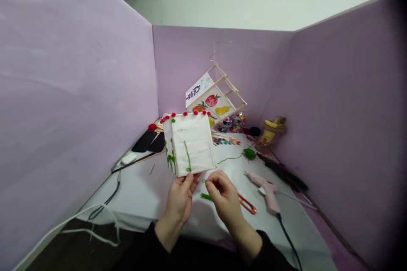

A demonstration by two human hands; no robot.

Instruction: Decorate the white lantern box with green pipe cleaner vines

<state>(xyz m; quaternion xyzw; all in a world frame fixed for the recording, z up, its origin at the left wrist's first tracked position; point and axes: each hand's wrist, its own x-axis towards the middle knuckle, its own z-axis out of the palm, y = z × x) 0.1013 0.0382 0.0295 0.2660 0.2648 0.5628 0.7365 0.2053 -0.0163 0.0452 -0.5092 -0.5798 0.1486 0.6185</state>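
Note:
My left hand (pixel 182 197) grips the lower edge of a white paper lantern (pixel 195 150), holding it upright above the table. Red pompoms line the lantern's top edge, and green yarn shapes decorate its side and front, including a stem with a small loop at its foot. Just right of the lantern, my right hand (pixel 224 197) pinches a small loop of green yarn (pixel 204 181) between thumb and fingertips. Below that hand lie some green yarn strands (pixel 206 196) and orange-handled snips (pixel 247 204), both partly hidden by it.
A pink glue gun (pixel 269 192) lies at the right, its cord running off the front edge. Behind it are black pliers (pixel 282 171) and a green yarn ball (pixel 249 153). A painted lantern (pixel 216 97) hangs at the back. Black phones (pixel 144 141) lie left; purple panels (pixel 95 72) enclose the table.

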